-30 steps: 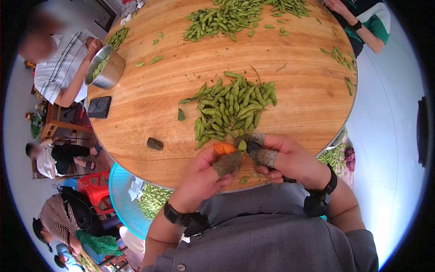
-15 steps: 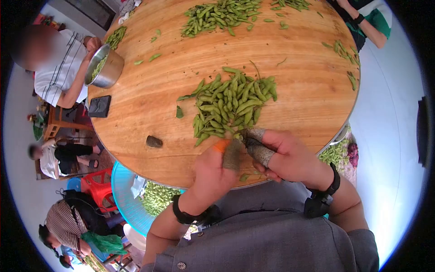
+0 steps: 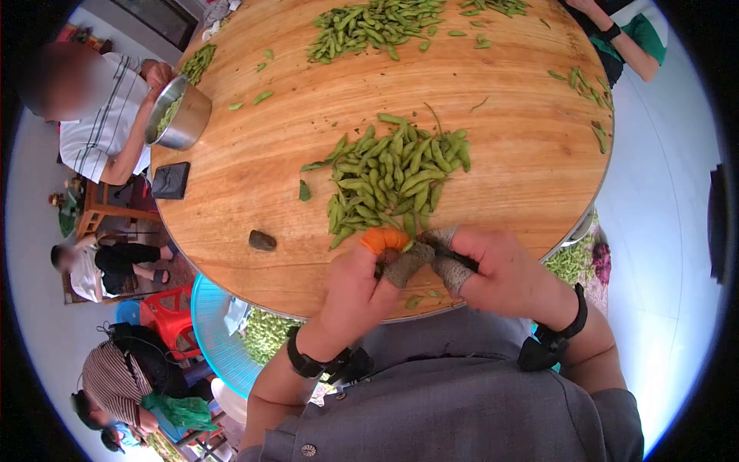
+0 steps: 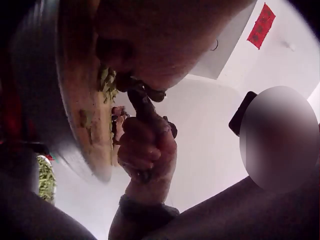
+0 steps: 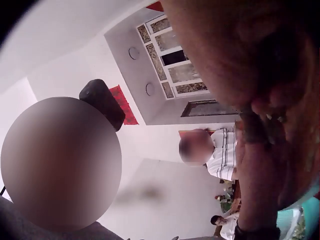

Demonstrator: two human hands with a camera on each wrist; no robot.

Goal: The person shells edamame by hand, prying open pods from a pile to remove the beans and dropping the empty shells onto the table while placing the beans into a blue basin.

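A heap of green bean pods [image 3: 396, 169] lies on the round wooden table [image 3: 262, 177]. Just below the heap, at the near edge, my left hand [image 3: 358, 281] pinches a small green pod [image 3: 408, 246] between a finger in an orange cover and a thumb in a grey one. My right hand [image 3: 496, 266], also with grey covers on thumb and finger, meets it from the right, its fingers curled at the same pod. In the left wrist view the right hand [image 4: 147, 145] shows with curled fingers; the pod is hard to make out there.
A dark stone-like piece [image 3: 262, 241] and a black flat box [image 3: 170, 180] lie on the left. A person beside a metal pot [image 3: 185, 115] sits there. More pods [image 3: 373, 29] lie at the far side. A blue basket [image 3: 208, 327] stands below the table edge.
The left hand has turned and shifted slightly right, so its orange-covered finger shows above the thumb. The right hand's fingers have moved a little. The heap looks much the same.
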